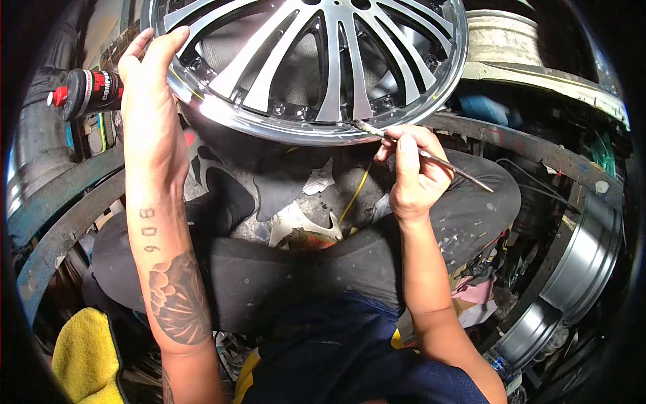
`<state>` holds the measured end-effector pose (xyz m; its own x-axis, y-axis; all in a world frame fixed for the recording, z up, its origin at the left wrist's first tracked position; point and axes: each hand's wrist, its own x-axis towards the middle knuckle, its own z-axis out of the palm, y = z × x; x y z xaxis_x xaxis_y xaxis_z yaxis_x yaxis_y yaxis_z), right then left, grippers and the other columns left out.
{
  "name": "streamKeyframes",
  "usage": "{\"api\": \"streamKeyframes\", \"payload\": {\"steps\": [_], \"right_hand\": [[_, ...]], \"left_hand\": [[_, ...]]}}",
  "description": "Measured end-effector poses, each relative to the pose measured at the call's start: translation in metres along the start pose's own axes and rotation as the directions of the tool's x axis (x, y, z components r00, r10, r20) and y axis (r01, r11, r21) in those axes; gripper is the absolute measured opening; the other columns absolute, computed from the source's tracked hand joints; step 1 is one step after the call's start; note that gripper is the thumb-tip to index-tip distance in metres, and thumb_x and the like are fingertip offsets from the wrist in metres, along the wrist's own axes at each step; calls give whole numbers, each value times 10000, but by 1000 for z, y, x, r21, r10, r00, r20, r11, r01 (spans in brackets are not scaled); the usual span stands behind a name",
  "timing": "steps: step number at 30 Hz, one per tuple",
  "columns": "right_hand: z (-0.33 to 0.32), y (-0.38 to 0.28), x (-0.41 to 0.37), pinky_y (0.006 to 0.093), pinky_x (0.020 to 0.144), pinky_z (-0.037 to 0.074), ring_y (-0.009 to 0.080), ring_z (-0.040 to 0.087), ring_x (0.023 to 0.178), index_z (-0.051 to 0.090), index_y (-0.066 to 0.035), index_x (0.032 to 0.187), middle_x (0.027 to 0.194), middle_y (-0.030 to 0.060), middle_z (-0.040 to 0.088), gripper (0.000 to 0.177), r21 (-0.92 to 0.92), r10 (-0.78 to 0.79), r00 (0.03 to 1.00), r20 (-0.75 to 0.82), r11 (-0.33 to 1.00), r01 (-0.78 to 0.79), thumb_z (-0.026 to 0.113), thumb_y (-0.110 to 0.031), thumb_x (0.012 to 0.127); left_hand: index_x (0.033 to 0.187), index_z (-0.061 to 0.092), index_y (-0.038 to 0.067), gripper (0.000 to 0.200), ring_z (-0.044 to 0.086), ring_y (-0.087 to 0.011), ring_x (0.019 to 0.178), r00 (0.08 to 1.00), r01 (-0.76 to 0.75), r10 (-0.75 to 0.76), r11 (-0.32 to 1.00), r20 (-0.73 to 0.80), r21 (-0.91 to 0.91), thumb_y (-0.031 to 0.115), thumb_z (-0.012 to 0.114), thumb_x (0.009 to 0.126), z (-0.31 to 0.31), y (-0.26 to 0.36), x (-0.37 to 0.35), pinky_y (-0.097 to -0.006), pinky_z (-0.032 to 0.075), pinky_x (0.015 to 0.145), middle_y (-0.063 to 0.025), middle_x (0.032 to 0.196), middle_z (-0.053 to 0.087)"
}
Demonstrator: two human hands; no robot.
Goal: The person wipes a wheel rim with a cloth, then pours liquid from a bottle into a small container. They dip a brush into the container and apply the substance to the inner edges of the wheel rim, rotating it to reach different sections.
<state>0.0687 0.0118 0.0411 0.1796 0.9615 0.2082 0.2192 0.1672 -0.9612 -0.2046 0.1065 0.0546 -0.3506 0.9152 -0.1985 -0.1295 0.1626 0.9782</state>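
Steel-grey and thin, the rod [437, 160] is pinched between the thumb and fingers of my right hand [412, 182]. Its tip touches the polished lip of the alloy wheel [316, 74] at the lower edge. My left hand [149, 94] lies flat over the wheel's left rim, fingers extended and close together, gripping nothing. The wheel stands in front of my knees, spokes facing me. A black bottle [87, 93] with a red cap lies just behind the left hand. A yellow cloth [84, 353] sits at lower left. A bare rim [585, 262] lies well apart at right.
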Motion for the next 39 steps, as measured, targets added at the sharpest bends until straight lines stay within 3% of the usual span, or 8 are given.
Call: {"api": "streamKeyframes", "payload": {"steps": [4,13,16,19,22,25,34,39], "right_hand": [[1,4,1,235,603,515,125,637,658,694,74,970,880,129,687,104,-98,-81,996,41,992,85,620,9,937],[3,-1,3,252,615,516,142,639,681,688,81,977,871,134,679,131,-257,-134,981,138,952,166,578,13,954],[6,-4,3,293,662,541,183,668,711,701,70,934,841,147,704,78,-261,-122,988,96,955,144,638,44,894],[6,-3,3,301,682,548,203,680,734,697,73,932,852,156,710,75,-280,-127,987,101,948,151,640,45,892],[6,-1,4,238,600,508,126,629,665,695,76,965,874,125,685,109,-296,-190,971,145,928,226,597,40,933],[6,-1,6,236,598,508,123,628,666,694,77,961,868,124,689,106,-313,-208,964,165,916,251,599,41,933],[9,-1,5,230,596,502,116,622,656,696,75,965,872,119,689,106,-294,-192,970,149,928,229,600,42,935],[8,-4,3,304,691,555,217,687,747,695,75,940,868,164,715,72,-313,-128,985,113,937,157,649,50,892]], "left_hand": [[1417,393,-3,748,478,-192,1256,999,22,-19,996,33,-89,327,760,856,1,3,-2,-335,316,1103,-123,1319,519],[1428,369,-9,783,472,-201,1275,998,30,-21,990,62,-140,325,767,842,1,3,-3,-351,322,1110,-154,1338,508],[1419,430,59,655,573,-100,1042,1000,-16,15,999,-9,-48,350,713,905,0,-1,-1,-311,389,921,-32,1179,616],[1416,436,60,653,574,-98,1036,998,48,-46,998,48,-51,350,716,903,-9,-2,3,-308,388,920,-27,1169,617],[1420,435,60,660,563,-109,1066,998,47,-45,998,49,-52,357,716,902,-10,-3,4,-325,377,948,-33,1189,605],[1421,438,58,665,547,-121,1099,1000,-10,10,999,-15,-31,363,716,900,-1,0,-1,-347,361,976,-42,1216,588],[1424,439,56,681,550,-119,1083,999,36,-35,999,36,-22,375,721,893,-8,-2,2,-341,359,965,-45,1204,594],[1431,431,54,699,555,-119,1083,999,24,-24,1000,34,-13,386,725,890,-8,-3,2,-339,364,958,-45,1200,601]]}}
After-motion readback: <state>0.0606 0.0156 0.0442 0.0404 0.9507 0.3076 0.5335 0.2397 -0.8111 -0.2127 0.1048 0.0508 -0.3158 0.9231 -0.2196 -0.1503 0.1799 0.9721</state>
